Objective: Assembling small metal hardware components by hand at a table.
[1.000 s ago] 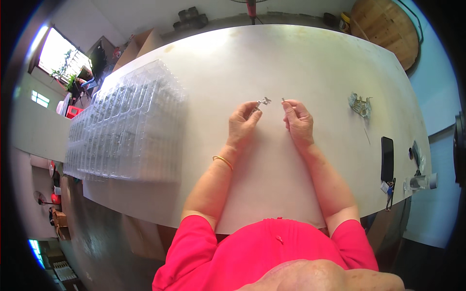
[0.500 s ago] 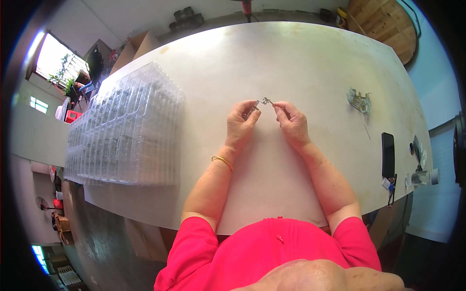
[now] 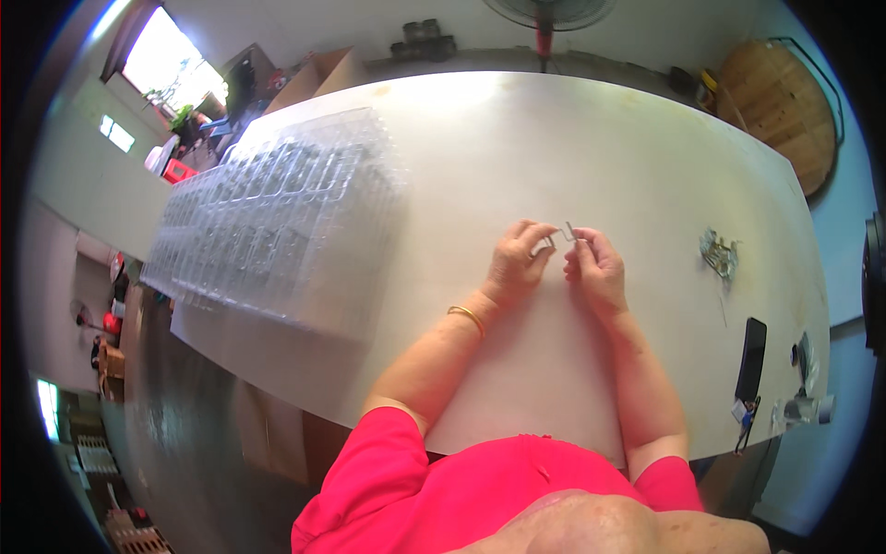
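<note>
My left hand [image 3: 517, 260] and my right hand [image 3: 595, 266] meet over the middle of the white table [image 3: 480, 157]. Between their fingertips they pinch a small metal part [image 3: 564, 233], a thin bent silvery piece. Both hands grip it, the left from the left side and the right from the right. A gold bangle [image 3: 467, 317] sits on my left wrist. A small heap of similar metal parts [image 3: 719, 252] lies to the right, beyond my right hand.
A wide stack of clear plastic blister trays [image 3: 277, 217] covers the table's left part. A black phone [image 3: 750, 359] and small items lie near the right edge. A standing fan [image 3: 546, 20] and a round wooden board [image 3: 780, 102] are behind the table.
My hands have come together: the right hand, which held a small piece apart from the left one, now joins it at the metal part. The view has shifted, with the hands lower and to the right.
</note>
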A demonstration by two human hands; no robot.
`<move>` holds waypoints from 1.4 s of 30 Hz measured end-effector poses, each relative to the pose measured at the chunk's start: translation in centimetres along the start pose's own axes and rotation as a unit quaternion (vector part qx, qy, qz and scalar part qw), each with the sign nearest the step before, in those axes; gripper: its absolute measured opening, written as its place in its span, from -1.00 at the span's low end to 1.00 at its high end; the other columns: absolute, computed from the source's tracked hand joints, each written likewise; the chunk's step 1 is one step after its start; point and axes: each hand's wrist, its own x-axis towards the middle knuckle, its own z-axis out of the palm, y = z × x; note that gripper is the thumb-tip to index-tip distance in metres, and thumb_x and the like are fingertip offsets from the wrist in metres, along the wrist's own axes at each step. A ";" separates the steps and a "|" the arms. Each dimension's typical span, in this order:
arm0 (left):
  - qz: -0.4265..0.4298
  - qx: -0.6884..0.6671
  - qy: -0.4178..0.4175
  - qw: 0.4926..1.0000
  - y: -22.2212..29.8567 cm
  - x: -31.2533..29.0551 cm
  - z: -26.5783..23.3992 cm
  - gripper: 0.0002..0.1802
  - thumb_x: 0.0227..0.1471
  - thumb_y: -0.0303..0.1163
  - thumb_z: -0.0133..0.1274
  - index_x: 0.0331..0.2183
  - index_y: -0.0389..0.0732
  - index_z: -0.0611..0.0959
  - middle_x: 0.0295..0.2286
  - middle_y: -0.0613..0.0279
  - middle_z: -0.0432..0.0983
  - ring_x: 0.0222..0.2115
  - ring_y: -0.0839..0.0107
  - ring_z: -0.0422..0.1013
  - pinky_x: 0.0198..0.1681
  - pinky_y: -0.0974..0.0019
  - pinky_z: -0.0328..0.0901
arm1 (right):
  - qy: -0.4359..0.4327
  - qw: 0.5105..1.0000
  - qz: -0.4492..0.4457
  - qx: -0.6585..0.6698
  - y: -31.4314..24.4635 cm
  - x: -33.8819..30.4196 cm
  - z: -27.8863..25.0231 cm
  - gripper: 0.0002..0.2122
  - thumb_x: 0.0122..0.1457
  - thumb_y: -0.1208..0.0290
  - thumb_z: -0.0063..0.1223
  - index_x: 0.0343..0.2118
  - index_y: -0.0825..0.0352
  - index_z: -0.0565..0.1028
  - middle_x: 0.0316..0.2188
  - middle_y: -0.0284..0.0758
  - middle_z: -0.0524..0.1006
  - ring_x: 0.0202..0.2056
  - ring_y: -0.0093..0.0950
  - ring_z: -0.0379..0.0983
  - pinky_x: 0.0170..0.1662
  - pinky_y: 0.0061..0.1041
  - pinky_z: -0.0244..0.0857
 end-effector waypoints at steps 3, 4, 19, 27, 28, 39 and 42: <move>0.023 0.026 0.001 0.999 -0.4 -0.2 0.1 -0.67 -0.04 -0.65 0.15 -0.16 -0.22 0.63 -0.26 0.13 0.49 -0.30 0.28 0.51 -0.36 0.32 0.48 | -0.031 0.998 0.023 0.051 -0.2 0.4 -0.2 -0.81 0.37 0.46 -0.12 -0.06 0.35 0.50 -0.39 -0.33 0.55 -0.45 -0.59 0.51 -0.36 -0.57 0.49; 0.019 0.027 0.008 0.999 -0.4 -0.2 0.1 -0.66 -0.05 -0.65 0.15 -0.17 -0.19 0.64 -0.25 0.11 0.50 -0.28 0.26 0.50 -0.38 0.32 0.48 | -0.050 0.996 0.048 0.062 -0.7 0.4 -0.6 -0.80 0.36 0.47 -0.11 -0.07 0.38 0.50 -0.34 -0.32 0.56 -0.36 -0.56 0.54 -0.25 -0.55 0.50; 0.093 -0.003 -0.091 0.991 0.5 -0.2 0.5 -0.68 -0.04 -0.60 0.16 -0.17 -0.14 0.62 -0.28 0.19 0.52 -0.26 0.20 0.46 -0.16 0.20 0.40 | -0.028 0.966 0.080 0.246 0.5 1.8 -2.9 -0.89 0.34 0.44 -0.03 -0.24 0.35 0.50 -0.14 -0.29 0.54 -0.10 -0.52 0.48 0.02 -0.50 0.37; -0.149 -0.121 -0.067 0.979 0.0 0.1 -0.7 -0.72 0.07 -0.49 0.16 -0.13 -0.31 0.62 -0.30 0.22 0.51 -0.29 0.50 0.46 -0.17 0.39 0.39 | -0.078 0.989 -0.089 0.087 -1.1 0.3 -1.5 -0.91 0.33 0.49 -0.03 -0.26 0.30 0.52 -0.06 -0.33 0.47 -0.09 -0.55 0.41 0.04 -0.50 0.32; -0.157 -0.147 -0.066 0.974 -0.4 0.1 -0.4 -0.72 0.08 -0.48 0.16 -0.13 -0.32 0.61 -0.30 0.24 0.52 -0.28 0.52 0.46 -0.18 0.40 0.39 | -0.094 0.988 -0.113 0.055 -0.8 0.5 -1.6 -0.92 0.32 0.51 -0.02 -0.28 0.32 0.53 -0.04 -0.34 0.44 -0.11 -0.58 0.40 0.01 -0.50 0.34; -0.215 -0.257 -0.122 0.934 -1.0 0.1 -1.0 -0.65 0.17 -0.36 0.12 -0.05 -0.32 0.55 -0.26 0.27 0.55 -0.25 0.60 0.43 -0.17 0.42 0.37 | -0.079 0.991 -0.051 0.096 -0.5 0.5 -1.4 -0.91 0.32 0.50 0.00 -0.26 0.37 0.52 -0.22 -0.37 0.51 -0.24 -0.57 0.48 -0.06 -0.52 0.45; -0.234 -0.338 -0.087 0.908 -0.9 0.3 -1.5 -0.59 0.22 -0.23 0.04 0.00 -0.31 0.53 -0.18 0.24 0.52 -0.18 0.55 0.42 -0.11 0.37 0.36 | -0.029 0.983 -0.005 0.179 -0.4 0.7 -1.6 -0.90 0.33 0.50 -0.02 -0.23 0.38 0.51 -0.25 -0.37 0.53 -0.24 -0.55 0.51 -0.03 -0.52 0.48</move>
